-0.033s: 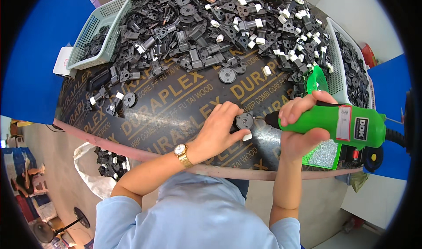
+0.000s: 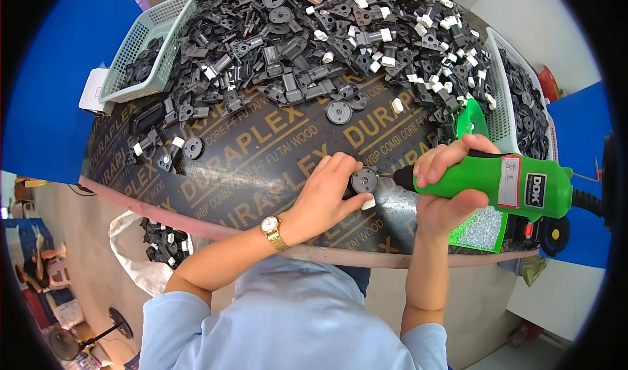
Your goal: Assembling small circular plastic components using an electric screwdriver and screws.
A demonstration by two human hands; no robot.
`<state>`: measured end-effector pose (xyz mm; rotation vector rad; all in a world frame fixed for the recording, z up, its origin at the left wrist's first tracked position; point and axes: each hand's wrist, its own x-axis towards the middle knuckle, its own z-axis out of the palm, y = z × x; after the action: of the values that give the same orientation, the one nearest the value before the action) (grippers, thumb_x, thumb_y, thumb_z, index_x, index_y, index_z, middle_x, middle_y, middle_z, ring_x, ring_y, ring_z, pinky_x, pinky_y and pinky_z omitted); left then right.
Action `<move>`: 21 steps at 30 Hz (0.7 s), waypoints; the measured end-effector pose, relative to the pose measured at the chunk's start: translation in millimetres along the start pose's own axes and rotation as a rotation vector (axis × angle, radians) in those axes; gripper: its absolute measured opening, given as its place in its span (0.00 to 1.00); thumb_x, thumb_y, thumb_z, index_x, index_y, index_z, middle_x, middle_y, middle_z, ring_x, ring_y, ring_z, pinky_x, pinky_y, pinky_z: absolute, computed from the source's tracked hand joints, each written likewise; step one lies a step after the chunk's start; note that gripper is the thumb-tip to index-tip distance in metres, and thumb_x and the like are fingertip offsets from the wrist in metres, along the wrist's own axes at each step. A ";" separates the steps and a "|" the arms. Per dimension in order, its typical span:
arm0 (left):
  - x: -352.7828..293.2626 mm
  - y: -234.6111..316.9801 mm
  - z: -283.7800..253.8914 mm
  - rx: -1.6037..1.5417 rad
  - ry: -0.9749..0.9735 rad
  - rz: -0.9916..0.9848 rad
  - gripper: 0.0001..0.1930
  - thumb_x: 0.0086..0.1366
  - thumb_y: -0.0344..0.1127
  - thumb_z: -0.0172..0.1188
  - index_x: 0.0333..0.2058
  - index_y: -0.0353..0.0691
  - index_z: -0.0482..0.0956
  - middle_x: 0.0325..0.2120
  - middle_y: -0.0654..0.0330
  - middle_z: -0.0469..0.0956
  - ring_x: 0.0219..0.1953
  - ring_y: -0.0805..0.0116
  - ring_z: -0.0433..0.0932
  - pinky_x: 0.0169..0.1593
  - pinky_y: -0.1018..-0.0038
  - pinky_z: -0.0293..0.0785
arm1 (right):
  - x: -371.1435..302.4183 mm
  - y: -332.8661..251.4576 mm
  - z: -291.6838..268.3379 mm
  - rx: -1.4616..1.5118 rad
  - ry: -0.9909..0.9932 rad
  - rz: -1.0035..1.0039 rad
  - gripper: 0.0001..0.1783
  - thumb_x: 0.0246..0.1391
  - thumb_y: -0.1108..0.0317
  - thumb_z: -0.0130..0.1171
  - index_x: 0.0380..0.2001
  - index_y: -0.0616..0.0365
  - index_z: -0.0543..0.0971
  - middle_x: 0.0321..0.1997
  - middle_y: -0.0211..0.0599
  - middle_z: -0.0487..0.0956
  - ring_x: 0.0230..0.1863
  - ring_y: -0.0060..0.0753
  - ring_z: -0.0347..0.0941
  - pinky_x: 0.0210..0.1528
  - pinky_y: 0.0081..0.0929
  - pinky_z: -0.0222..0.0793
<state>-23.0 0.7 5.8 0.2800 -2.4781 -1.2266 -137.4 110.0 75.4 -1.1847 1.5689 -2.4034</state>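
My left hand is closed on a black plastic part with a round black wheel facing the tool. A white tip sticks out below the thumb; the rest of the part is hidden by the fingers. My right hand grips a green electric screwdriver, held sideways. Its thin bit points left and reaches the wheel's edge; whether it touches a screw there is too small to tell. Beneath the right wrist, a bright green tray holds many small silvery screws.
A large heap of black parts, many white-tipped, covers the tabletop's far side. Loose wheels lie before it. A pale green basket stands left, a white basket of wheels right. Below the table's pink front edge hangs a white bag.
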 end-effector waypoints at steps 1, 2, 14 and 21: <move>-1.5 0.7 1.0 0.002 0.020 0.024 0.22 0.48 0.34 0.68 0.39 0.34 0.68 0.34 0.53 0.69 0.39 0.52 0.69 0.42 0.64 0.68 | 0.4 0.8 -1.1 0.009 -0.021 0.001 0.42 0.48 0.32 0.48 0.49 0.61 0.62 0.18 0.29 0.65 0.16 0.21 0.61 0.18 0.18 0.61; -2.5 1.0 1.4 0.004 0.040 0.049 0.21 0.49 0.34 0.67 0.39 0.34 0.68 0.34 0.52 0.68 0.38 0.52 0.68 0.42 0.63 0.67 | 0.1 0.3 -0.1 0.008 -0.026 0.002 0.42 0.48 0.32 0.48 0.49 0.61 0.62 0.18 0.29 0.65 0.16 0.21 0.61 0.18 0.18 0.61; 26.1 -16.8 -16.5 -0.043 -0.178 0.189 0.24 0.49 0.33 0.67 0.46 0.39 0.72 0.43 0.54 0.72 0.47 0.55 0.71 0.49 0.66 0.69 | -10.8 -20.3 -11.1 -0.032 0.116 -0.026 0.44 0.43 0.32 0.54 0.47 0.62 0.62 0.15 0.33 0.68 0.13 0.25 0.63 0.15 0.20 0.62; 20.3 -8.2 -14.1 0.023 -0.160 0.117 0.24 0.47 0.33 0.68 0.45 0.38 0.72 0.42 0.55 0.72 0.46 0.55 0.71 0.48 0.66 0.69 | -7.9 -16.1 -17.9 -0.066 0.047 -0.100 0.41 0.50 0.31 0.44 0.49 0.61 0.63 0.17 0.29 0.65 0.14 0.21 0.59 0.16 0.20 0.58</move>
<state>-35.8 -21.1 11.8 0.0425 -2.6037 -1.2156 -136.9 134.9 80.1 -1.2557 1.6539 -2.4760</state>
